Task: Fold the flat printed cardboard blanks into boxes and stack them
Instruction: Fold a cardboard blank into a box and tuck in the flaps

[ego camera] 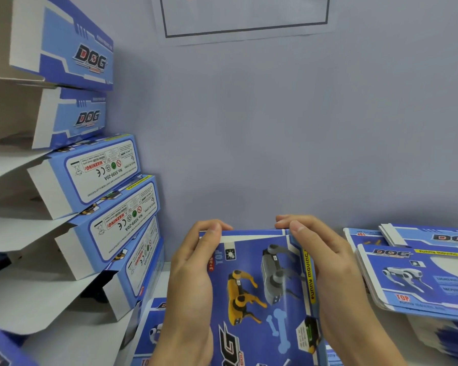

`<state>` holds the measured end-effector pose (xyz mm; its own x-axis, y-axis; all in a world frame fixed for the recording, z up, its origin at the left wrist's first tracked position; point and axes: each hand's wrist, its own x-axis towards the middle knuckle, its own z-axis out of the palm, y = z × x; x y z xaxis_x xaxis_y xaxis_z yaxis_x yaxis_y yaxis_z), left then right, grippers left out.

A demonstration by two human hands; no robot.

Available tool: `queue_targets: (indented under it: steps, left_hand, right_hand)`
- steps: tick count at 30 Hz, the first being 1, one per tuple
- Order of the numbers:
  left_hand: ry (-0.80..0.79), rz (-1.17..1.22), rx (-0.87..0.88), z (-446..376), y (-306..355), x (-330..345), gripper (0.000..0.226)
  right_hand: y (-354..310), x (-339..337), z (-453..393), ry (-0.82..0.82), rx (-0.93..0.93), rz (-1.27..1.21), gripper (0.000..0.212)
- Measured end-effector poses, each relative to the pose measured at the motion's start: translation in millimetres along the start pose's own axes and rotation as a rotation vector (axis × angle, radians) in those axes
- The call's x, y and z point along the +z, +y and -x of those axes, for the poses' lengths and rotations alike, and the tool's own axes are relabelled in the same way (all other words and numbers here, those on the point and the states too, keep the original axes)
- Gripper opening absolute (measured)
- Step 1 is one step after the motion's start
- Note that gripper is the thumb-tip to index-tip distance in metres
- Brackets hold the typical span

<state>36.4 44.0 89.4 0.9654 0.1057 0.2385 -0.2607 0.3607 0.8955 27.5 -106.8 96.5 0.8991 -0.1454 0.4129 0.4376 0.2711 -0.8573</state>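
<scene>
Both forearms reaching forward and up from the lower edge of the view, wrists fairly straight, flanking the blue printed box [259, 283]. Left hand [193, 265] clamped on the box's left side, palm against the edge, fingers curled over its far top left corner. Right hand [325, 262] gripping the box's right side, thumb lying along the near face, fingers hooked over the far top right corner.

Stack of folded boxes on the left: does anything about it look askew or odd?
Yes. The stack of folded boxes is uneven: each box sits stepped and turned relative to the next, and their end flaps hang open. Two upper boxes show the logo side, lower ones the warning label. Both hands hold another box.
</scene>
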Motion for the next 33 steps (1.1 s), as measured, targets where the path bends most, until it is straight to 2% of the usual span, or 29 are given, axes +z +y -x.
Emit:
queue_targets:
  steps: [5,11,14,17,20,22,26,31,33]
  left_hand:
    - [-0.045,0.004,-0.016,-1,0,-1,0.031]
    - [-0.047,-0.007,0.012,0,-4,4,0.035]
    - [-0.036,-0.004,0.015,0,-3,3,0.037]
    - [-0.084,-0.019,0.06,3,0,3,0.036]
    - [-0.167,-0.064,0.106,6,3,3,0.034]
    - [-0.15,-0.063,0.111,5,3,3,0.029]
    - [-0.069,-0.047,0.142,3,1,5,0.029]
    - [-0.043,-0.036,0.149,3,1,7,0.025]
    - [-0.03,-0.035,0.143,2,0,6,0.024]
  right_hand:
    - [1,-2,-2,0.031,-0.014,0.014,0.029]
    - [3,-7,-3,0.038,0.001,-0.016,0.029]
    - [5,-10,-4,0.005,0.011,-0.016,0.02]
    - [3,-15,-3,-0.057,-0.016,-0.015,0.021]
    - [-1,-16,-1,-0.154,-0.04,-0.002,0.043]
    - [-1,-16,-1,-0.15,-0.041,0.015,0.051]
    - [3,-16,-3,-0.049,-0.088,0.068,0.015]
    - [3,-15,-3,-0.033,-0.079,0.006,0.018]
    - [4,-15,-4,-0.028,-0.076,0.002,0.011]
